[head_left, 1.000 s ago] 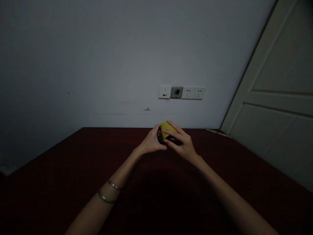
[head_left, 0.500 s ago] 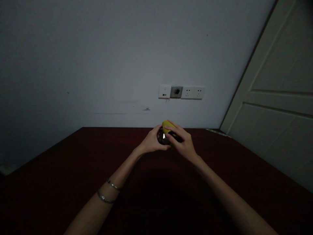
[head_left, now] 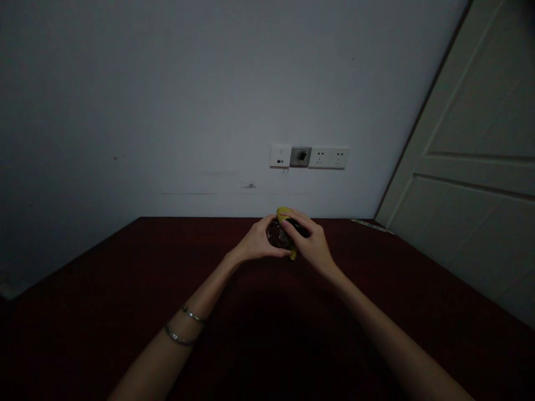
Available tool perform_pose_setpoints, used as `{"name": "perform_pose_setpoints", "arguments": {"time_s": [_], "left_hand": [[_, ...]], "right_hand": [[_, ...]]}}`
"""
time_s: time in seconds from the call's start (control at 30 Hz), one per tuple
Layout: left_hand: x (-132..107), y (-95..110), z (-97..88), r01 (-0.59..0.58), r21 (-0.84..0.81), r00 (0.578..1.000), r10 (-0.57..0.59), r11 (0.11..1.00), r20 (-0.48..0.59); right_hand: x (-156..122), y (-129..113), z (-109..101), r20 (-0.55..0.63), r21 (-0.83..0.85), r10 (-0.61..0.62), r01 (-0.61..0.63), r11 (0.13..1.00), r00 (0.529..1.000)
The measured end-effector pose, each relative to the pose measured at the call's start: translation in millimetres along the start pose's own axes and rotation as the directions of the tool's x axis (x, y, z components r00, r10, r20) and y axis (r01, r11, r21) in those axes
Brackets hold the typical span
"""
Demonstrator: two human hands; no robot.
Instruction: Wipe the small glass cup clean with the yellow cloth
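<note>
My left hand (head_left: 258, 240) is curled around the side of a round, shiny, dark glass-like vessel (head_left: 276, 235), its thumb along the near side and its fingers behind. Pressed against the right of the vessel is my right hand (head_left: 310, 239), its fingers bent over a yellow cloth-like piece (head_left: 283, 212). A bit of the same yellow shows below, beside my left thumb. Dim light and the fingers hide the vessel's exact kind and most of the yellow piece. Both hands are above the far part of a dark red table (head_left: 200, 262).
Behind the table rises a pale wall (head_left: 188, 111) carrying a row of sockets (head_left: 328, 157). A panelled white door (head_left: 472, 167) stands on the right. At the table's far right edge lies a thin patterned strip (head_left: 371, 226).
My right fingers have shifted slightly over the vessel. Less yellow shows at the top, and a yellow bit now appears at the bottom. The bright reflection on the vessel has faded.
</note>
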State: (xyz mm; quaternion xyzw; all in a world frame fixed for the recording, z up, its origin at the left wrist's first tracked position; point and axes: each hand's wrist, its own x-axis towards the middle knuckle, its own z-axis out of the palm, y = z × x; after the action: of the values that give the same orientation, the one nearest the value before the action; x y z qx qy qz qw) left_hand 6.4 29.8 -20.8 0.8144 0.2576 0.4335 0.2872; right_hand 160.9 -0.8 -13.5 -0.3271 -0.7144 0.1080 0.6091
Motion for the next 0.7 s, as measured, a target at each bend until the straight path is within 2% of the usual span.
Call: {"name": "perform_pose_setpoints", "arguments": {"time_s": [0.1, 0.2, 0.27, 0.33, 0.43, 0.57, 0.63, 0.7], "left_hand": [[-0.3, -1.1, -6.1, 0.032, -0.013, 0.999, -0.032, 0.999, 0.015], [-0.2, -2.7, -10.9, 0.036, -0.043, 0.999, -0.035, 0.998, 0.016], [0.0, -3.4, -12.1, 0.033, -0.084, 0.999, -0.031, 0.996, 0.015], [0.0, -3.8, -11.8, 0.041, -0.134, 0.999, -0.039, 0.990, 0.017], [-0.2, -4.3, -9.4, 0.070, -0.197, 0.997, -0.065, 0.978, 0.031], [-0.3, -6.4, -4.9, 0.117, -0.331, 0.993, -0.104, 0.936, 0.057], [-0.1, -8.0, -2.4, 0.124, -0.392, 0.992, -0.116, 0.912, 0.043], [0.4, -9.4, 0.1, 0.131, -0.426, 0.990, -0.138, 0.895, 0.014]], "right_hand": [[-2.9, -6.7, -3.6, 0.122, -0.113, -0.136, 0.150, 0.982, 0.983], [-5.6, -8.9, -6.7, 0.233, -0.146, -0.256, 0.294, 0.945, 0.938], [-6.2, -6.9, -7.1, 0.246, -0.115, -0.278, 0.313, 0.943, 0.929], [-5.2, -3.2, -5.9, 0.187, -0.058, -0.222, 0.236, 0.970, 0.957], [-1.4, 3.3, -2.9, 0.036, 0.072, -0.049, 0.046, 0.996, 0.998], [2.9, 7.0, 1.2, -0.034, 0.203, 0.165, -0.155, 0.967, 0.986], [2.0, 5.4, 3.1, -0.070, 0.210, 0.192, -0.174, 0.962, 0.979], [-1.1, 2.4, 4.5, -0.108, 0.169, 0.144, -0.125, 0.978, 0.984]]}}
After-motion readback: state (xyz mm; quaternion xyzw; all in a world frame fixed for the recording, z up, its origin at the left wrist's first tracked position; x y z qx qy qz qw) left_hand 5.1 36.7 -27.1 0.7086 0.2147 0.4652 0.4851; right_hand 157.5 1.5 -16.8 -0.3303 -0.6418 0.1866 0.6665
